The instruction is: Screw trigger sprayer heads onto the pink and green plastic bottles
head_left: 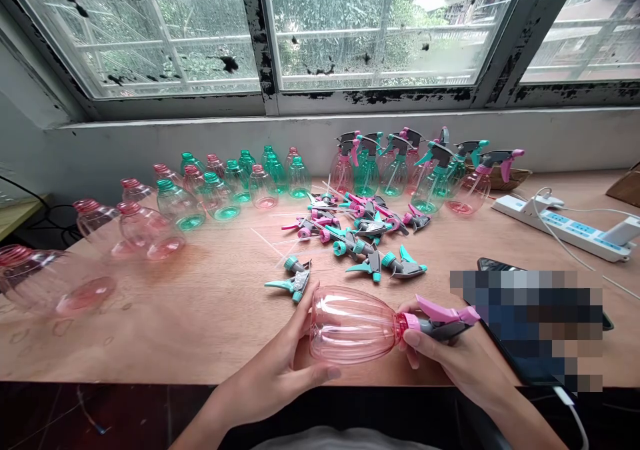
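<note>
A clear pink spray bottle (353,327) lies sideways in the air above the table's front edge, held between both hands. Around its base end wraps my left hand (285,363), thumb below and fingers behind. My right hand (440,353) grips the pink collar at the neck, where a grey and pink trigger sprayer head (445,320) sits on the bottle. Just beyond my left hand is a loose grey and teal sprayer head (294,280). Behind the bottle, several more sprayer heads (367,227) with thin tubes lie in a pile.
Open pink and green bottles (213,193) stand in rows at left. Several bottles with sprayers fitted (395,170) stand at back right, before a basket (513,178). A power strip (565,227) and a phone-like device (530,357), partly blurred, with a white cable, lie at right.
</note>
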Tool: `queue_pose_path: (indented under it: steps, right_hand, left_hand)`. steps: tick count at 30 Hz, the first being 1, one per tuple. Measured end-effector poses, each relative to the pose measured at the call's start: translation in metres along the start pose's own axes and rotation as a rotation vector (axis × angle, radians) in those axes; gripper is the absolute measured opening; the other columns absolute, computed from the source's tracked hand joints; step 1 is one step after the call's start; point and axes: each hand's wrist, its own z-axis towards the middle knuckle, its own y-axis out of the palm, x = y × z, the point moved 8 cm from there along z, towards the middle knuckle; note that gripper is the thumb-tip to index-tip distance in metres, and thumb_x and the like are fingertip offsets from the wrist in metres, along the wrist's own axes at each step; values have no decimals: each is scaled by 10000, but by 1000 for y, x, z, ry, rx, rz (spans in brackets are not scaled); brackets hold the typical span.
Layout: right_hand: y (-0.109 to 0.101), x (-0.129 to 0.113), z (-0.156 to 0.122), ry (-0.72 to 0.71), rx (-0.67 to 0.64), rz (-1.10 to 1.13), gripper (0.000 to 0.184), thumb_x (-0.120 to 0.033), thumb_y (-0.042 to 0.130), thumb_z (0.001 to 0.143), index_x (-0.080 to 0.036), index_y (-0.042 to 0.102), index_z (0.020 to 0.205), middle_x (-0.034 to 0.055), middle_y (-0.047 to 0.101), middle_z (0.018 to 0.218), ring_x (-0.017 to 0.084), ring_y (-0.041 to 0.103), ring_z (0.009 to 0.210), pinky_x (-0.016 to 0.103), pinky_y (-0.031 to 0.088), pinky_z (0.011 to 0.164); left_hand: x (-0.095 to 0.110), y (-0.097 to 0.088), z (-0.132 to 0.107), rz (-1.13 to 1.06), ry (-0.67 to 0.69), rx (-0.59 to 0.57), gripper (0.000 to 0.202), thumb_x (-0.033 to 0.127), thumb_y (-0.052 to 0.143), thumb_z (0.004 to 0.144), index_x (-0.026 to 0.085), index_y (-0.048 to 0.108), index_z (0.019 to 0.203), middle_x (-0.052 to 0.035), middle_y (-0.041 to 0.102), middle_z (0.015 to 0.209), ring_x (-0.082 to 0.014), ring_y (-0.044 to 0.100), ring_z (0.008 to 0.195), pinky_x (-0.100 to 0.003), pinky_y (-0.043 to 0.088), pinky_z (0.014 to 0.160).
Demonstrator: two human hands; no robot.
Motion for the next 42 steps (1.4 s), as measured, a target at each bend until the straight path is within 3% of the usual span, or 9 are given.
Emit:
queue_pose_path:
  steps: [3,6,10,14,24,31,42]
  right_hand:
    - [-1,0,0,-10,17,29,321,-509,816,885,-227,737,1015,-33,709,617,198,601,642,346,403,711]
    - [-1,-1,0,-22,15,27,319,-488,815,893,-226,718,1047,-33,709,619,202,597,636,353,402,716]
    - [0,-2,1,-17,-7,-11,316,-522,789,904,-211,739,877,-19,698,628,199,586,647,353,410,721]
    - [0,-2,1,-5,-26,-50,447,-574,762,903,-207,685,660,-3,678,632,198,577,659,357,421,731]
    - [-1,-3,1,0,1,-97,508,-646,745,874,-220,673,607,24,673,644,217,556,655,386,420,717]
    - [0,-4,0,-12,-2,-44,453,-583,780,883,-212,684,641,6,660,655,196,554,657,354,410,698]
    - [-1,-3,0,-11,1,-67,464,-591,780,877,-210,685,631,18,672,639,211,575,656,365,434,705]
  left_hand:
    - [2,0,0,-1,0,0,1110,413,751,954,434,-118,1644,31,-43,1800,-334,107,1651,-522,97,1348]
    - [2,0,1,9,2,-3,1109,402,748,958,443,-126,1638,36,-68,1798,-324,118,1650,-511,91,1350]
    - [2,-1,1,41,4,1,1106,420,741,961,445,-135,1634,44,-86,1795,-292,30,1660,-477,76,1353]
    - [1,-2,0,49,6,7,1105,413,751,953,420,-109,1647,12,-50,1800,-319,15,1656,-502,81,1348]
    - [7,0,1,13,30,18,1102,382,762,949,423,-87,1650,3,49,1802,-338,63,1652,-521,106,1346]
    - [7,-1,1,11,23,23,1087,359,761,951,421,-65,1655,-7,91,1800,-355,110,1646,-535,126,1342]
    - [7,0,1,20,18,19,1089,339,763,951,428,-64,1655,0,65,1802,-346,49,1652,-530,108,1346]
